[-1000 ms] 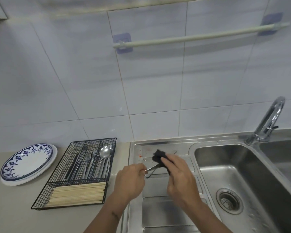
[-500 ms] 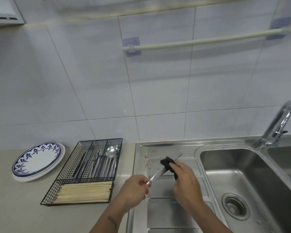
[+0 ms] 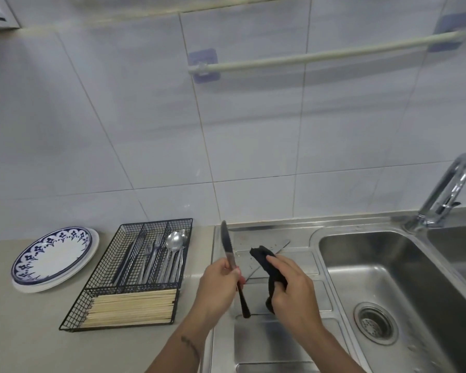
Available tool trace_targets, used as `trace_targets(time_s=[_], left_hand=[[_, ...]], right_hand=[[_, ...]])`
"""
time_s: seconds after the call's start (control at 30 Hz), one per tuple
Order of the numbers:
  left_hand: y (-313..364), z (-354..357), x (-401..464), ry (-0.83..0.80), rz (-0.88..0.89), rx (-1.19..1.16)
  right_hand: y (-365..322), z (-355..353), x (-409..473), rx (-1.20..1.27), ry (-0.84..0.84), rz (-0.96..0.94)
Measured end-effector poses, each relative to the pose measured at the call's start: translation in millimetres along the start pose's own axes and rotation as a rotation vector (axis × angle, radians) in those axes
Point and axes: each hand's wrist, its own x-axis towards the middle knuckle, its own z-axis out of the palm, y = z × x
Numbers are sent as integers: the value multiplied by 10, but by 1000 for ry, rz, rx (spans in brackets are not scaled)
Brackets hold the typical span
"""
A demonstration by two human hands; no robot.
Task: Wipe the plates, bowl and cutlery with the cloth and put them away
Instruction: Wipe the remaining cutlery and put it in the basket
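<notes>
- My left hand (image 3: 218, 285) grips a knife (image 3: 228, 246), blade up; my right hand (image 3: 291, 288) clutches the cloth (image 3: 264, 261).
- Stowed, apparently: plates (image 3: 53, 258); cutlery in the basket (image 3: 135, 273).
- Left: another knife (image 3: 281, 244) on the drainboard.

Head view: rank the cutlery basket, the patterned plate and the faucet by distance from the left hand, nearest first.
1. Cutlery basket, just left of the left hand, which holds a knife.
2. Patterned plate, farther left on the counter.
3. Faucet, far right behind the sink.
</notes>
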Motion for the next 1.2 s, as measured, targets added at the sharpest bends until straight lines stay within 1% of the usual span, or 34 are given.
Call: trace_targets(time_s=[0.1, 0.17, 0.37, 0.5, 0.57, 0.63, 0.7, 0.77, 0.9, 0.97, 1.1, 1.2], left_hand=[[15, -42, 45, 92, -3, -52], [13, -74, 76, 150, 13, -15], [34, -125, 63, 216, 1, -80], [55, -93, 36, 203, 17, -161], [92, -82, 23, 180, 20, -261], [126, -112, 29, 168, -15, -396], [131, -166, 35, 171, -55, -510], [122, -198, 24, 166, -70, -561], [132, -125, -13, 133, -55, -612], [120, -115, -18, 159, -37, -612], [53, -249, -16, 262, -1, -582], [20, -257, -29, 310, -33, -610]], right_hand=[[-12, 11, -20, -9, -5, 5], [-12, 18, -26, -7, -10, 14], [-75, 54, -19, 2, -34, 7], [-172, 153, -50, -29, -62, -49], [-202, 202, -98, -74, -71, -120], [-143, 226, -132, -153, -63, -192], [-54, 207, -132, -212, -19, -195], [-66, 185, -102, -253, -4, -201], [-254, 212, -42, -290, -50, -332], [-211, 199, -19, -285, -46, -300], [-90, 98, -28, -207, 18, -145], [-226, 104, -71, -176, 14, -169]])
